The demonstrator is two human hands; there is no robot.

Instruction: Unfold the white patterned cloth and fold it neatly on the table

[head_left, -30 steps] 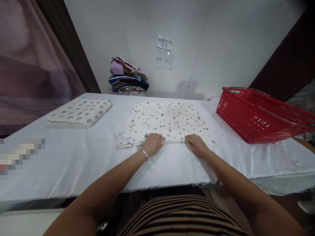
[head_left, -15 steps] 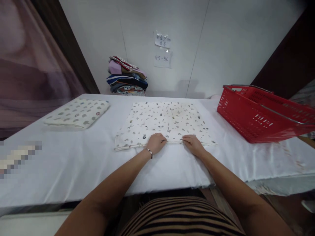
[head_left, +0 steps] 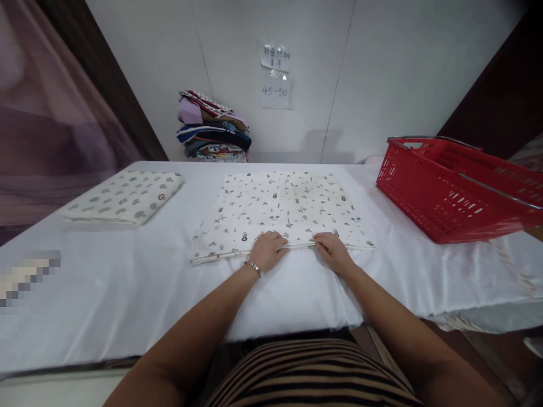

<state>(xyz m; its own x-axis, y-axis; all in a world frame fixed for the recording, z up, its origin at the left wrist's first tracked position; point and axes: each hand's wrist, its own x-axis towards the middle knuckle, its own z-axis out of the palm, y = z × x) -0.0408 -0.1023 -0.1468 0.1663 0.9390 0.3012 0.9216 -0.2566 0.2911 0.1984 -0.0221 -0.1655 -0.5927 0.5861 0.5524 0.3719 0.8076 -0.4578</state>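
Observation:
A white cloth with small dark and grey prints [head_left: 284, 206] lies flat in layers on the white-covered table [head_left: 139, 282]. My left hand [head_left: 268, 249] is closed on its near edge, left of the middle, with a bracelet at the wrist. Right of it, my right hand [head_left: 333, 251] pinches the same edge between thumb and fingers. A gap separates the two hands, and the layered edge shows between them. The fingertips of both hands are partly hidden at the cloth.
A folded cloth with grey-green prints [head_left: 127, 196] lies at the left. Several folded fabrics [head_left: 214, 127] are stacked by the wall. At the right stands a red basket [head_left: 449, 192]. Two paper signs [head_left: 275, 92] hang on the wall.
The view has shifted slightly, so the stack and signs sit a little further up and left. Both hands keep their hold on the cloth's near edge.

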